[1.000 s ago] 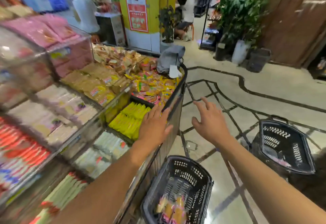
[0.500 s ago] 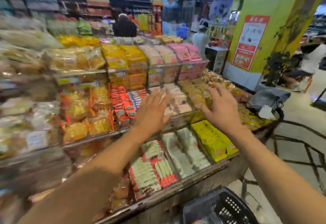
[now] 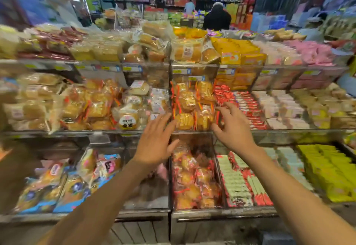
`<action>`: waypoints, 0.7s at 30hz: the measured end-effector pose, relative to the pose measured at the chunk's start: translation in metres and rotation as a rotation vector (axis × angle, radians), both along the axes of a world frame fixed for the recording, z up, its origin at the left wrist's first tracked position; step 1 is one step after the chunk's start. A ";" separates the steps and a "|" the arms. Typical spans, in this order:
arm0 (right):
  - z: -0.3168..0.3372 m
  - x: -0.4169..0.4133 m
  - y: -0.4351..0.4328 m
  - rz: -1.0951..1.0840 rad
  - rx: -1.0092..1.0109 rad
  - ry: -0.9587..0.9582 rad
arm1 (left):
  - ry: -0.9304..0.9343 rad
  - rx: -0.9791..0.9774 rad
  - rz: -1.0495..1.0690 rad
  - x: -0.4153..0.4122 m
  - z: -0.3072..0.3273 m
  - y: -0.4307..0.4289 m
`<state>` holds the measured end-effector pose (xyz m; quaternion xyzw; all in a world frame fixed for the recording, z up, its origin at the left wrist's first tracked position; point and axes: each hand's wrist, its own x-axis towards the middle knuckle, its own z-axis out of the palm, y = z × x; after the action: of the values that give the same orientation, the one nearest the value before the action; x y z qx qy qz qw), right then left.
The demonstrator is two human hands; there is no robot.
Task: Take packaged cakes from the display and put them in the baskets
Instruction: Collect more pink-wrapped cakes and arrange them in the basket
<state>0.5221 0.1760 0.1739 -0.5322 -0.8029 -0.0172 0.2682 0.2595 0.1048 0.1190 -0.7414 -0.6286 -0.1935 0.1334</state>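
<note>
We see our left hand (image 3: 155, 144) and right hand (image 3: 234, 127) spread, fingers apart, empty. Packaged cakes (image 3: 193, 106) sit at twelve o'clock, between them.

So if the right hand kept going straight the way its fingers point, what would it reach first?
Probably the round golden cakes in clear red-trimmed wrappers on the middle shelf; the right hand already looks almost on them, though depth is unclear.

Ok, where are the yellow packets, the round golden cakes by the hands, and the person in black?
yellow packets (image 3: 335, 175), head view, top of the stack at lower right.
round golden cakes (image 3: 184, 121), head view, front cake's wrapper.
person in black (image 3: 217, 18), head view, middle of the back.
</note>
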 end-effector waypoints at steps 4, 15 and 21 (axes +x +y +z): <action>-0.038 -0.071 -0.006 0.101 -0.099 -0.042 | 0.005 -0.046 0.032 -0.070 -0.035 -0.022; -0.152 -0.184 -0.004 0.232 -0.668 -0.020 | -0.097 -0.336 0.162 -0.153 -0.124 -0.049; -0.233 -0.224 0.022 0.051 -1.135 0.046 | -0.190 -0.487 0.228 -0.161 -0.167 -0.042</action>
<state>0.2984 0.1976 -0.0589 -0.5737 -0.6928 0.4350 -0.0422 0.0987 0.0633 -0.0475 -0.6547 -0.7456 -0.0888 -0.0873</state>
